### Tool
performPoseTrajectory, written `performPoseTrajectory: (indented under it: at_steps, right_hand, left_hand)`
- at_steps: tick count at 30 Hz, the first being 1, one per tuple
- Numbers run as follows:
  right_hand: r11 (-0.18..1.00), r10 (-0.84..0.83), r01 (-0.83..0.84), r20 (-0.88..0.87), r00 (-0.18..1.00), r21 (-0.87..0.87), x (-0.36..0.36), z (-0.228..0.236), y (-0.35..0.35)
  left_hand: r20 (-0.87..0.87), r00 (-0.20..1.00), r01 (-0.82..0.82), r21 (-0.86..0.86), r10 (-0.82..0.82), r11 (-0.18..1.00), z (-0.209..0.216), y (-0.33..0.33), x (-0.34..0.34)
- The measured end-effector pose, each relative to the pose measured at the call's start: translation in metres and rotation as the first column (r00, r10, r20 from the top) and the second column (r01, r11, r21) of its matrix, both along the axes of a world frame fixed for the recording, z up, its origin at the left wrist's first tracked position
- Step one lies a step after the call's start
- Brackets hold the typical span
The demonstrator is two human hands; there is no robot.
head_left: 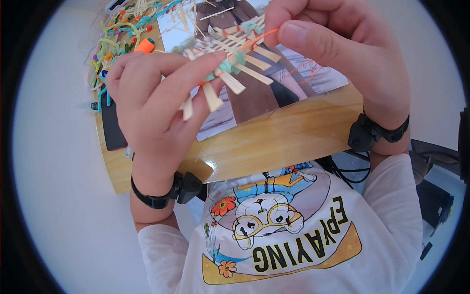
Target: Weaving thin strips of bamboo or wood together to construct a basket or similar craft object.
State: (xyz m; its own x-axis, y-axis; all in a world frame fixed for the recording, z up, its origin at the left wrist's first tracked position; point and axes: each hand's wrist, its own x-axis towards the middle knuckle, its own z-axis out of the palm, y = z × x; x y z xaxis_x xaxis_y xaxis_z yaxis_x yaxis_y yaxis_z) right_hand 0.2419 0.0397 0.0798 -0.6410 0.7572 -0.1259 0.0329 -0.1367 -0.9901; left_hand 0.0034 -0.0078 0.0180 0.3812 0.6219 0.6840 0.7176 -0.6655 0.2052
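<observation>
Above the table, my left hand [152,98] is closed around one end of a lattice of flat pale wooden sticks [257,61]. Mint-green fuzzy yarn [238,58] and orange-red thread bind the sticks where they cross. My right hand [338,44] is raised at the upper right, thumb and finger pinched on an orange thread [254,41]. That thread stretches from the pinch across the lattice to my left fingertips. A loose tangle of thin orange thread [312,70] trails below my right hand. My left fingers hide part of the lattice.
Beneath my hands a large printed picture sheet [249,105] covers part of the wooden table [274,142]. Loose thin sticks [178,22] lie on it. At the far left are a heap of coloured yarn and beads [110,44], an orange-capped item [145,45] and a flat black object [113,130].
</observation>
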Motion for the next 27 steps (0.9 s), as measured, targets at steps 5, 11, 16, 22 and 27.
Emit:
performPoseTrajectory:
  at_steps: [5, 11, 16, 22, 27]
  right_hand:
    - [0.993, 0.111, -0.103, 0.147, 0.983, -0.059, 0.004, 0.021, 0.002]
    - [0.695, -0.013, -0.225, 0.325, 0.946, 0.683, 0.003, -0.007, -0.020]
    - [0.642, -0.041, -0.185, 0.274, 0.961, 0.744, 0.006, -0.010, -0.018]
    - [0.851, -0.224, 0.302, -0.224, 0.949, 0.429, 0.003, -0.018, -0.007]
    - [0.841, -0.071, 0.114, -0.102, 0.992, 0.529, 0.013, -0.022, -0.009]
  left_hand:
    - [-0.048, 0.997, -0.061, 0.096, 0.066, 0.994, -0.003, 0.006, 0.000]
    - [0.219, 0.973, -0.090, 0.088, 0.068, 0.992, -0.017, 0.018, -0.002]
    - [0.240, 0.967, -0.093, 0.034, 0.083, 0.995, -0.017, 0.017, -0.004]
    - [0.035, 0.997, -0.066, 0.011, 0.066, 0.998, -0.007, 0.012, -0.001]
    - [-0.031, 0.998, -0.053, 0.104, 0.057, 0.993, -0.008, 0.013, 0.002]
